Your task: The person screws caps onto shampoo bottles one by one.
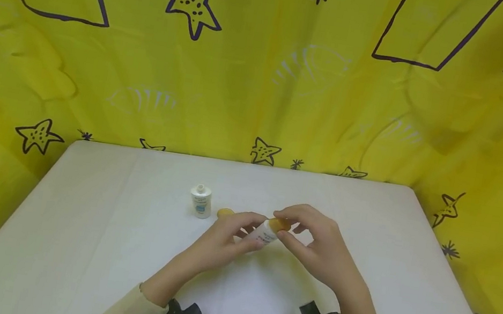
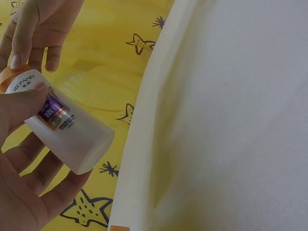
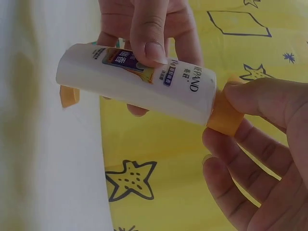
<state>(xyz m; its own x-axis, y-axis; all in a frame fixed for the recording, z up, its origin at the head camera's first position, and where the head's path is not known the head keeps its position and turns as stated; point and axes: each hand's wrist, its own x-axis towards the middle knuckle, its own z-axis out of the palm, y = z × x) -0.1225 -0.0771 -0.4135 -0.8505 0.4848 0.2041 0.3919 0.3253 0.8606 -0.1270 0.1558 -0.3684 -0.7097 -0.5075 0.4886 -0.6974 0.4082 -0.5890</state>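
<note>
My left hand (image 1: pixel 221 242) holds a white bottle (image 3: pixel 187 96) in the air above the tabletop (image 1: pixel 121 246), with the thumb on its printed front and the fingers curled behind, so I judge that the body cannot turn easily. The bottle is tilted, and its orange cap (image 3: pixel 224 113) points to my right hand (image 1: pixel 316 245); this angle probably lets both wrists stay comfortable. My right hand pinches this cap between thumb and fingers, closed only as much as the cap is wide; whether the cap is tight or loose, I cannot tell. Near my left hand, a second bottle (image 1: pixel 200 205) stands upright with its neck bare, which perhaps keeps the contents from running out. A loose cap (image 1: pixel 225 212) lies between them, partly behind my left hand, within easy reach.
</note>
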